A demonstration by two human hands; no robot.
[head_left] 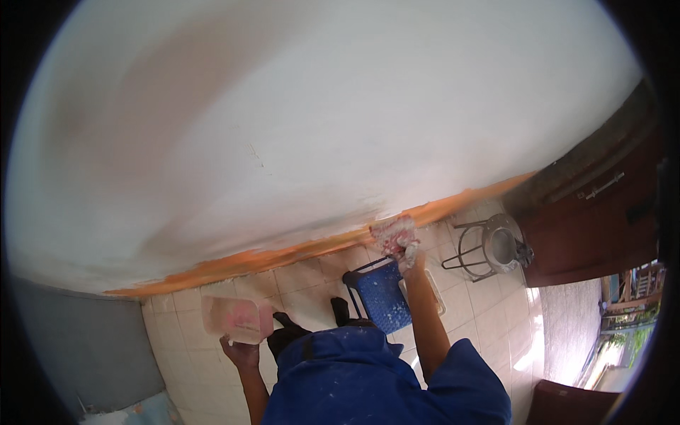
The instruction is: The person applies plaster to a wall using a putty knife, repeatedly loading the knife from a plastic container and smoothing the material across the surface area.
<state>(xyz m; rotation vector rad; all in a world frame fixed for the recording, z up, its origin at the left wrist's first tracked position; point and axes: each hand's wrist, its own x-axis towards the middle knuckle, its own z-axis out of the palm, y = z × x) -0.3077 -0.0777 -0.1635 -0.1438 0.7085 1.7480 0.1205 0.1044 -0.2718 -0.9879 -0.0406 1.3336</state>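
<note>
The big white wall [340, 106] meets the far edge of the floor [489, 304] in an orange strip [212, 269], with a blue seat [382, 294] near that edge. Over the floor's left side, the left hand [242, 352] has its fingers curled on the near end of a see-through tub [219, 322], which is best kept level. The right hand [409, 259] has its fingers wrapped round a fluffy, paint-smeared tool [394, 232] by the strip, just past the seat's far edge; light, even strokes would likely drip least.

Wall [319, 127]: before the person [340, 382].
Tub [263, 324]: in left hand [241, 352], left of chair [379, 294].
Rag [393, 234]: in right hand [409, 259], near wall.
Chair: between tub and stool [490, 258].
Stool: on floor [471, 312], left of door [602, 219].
</note>
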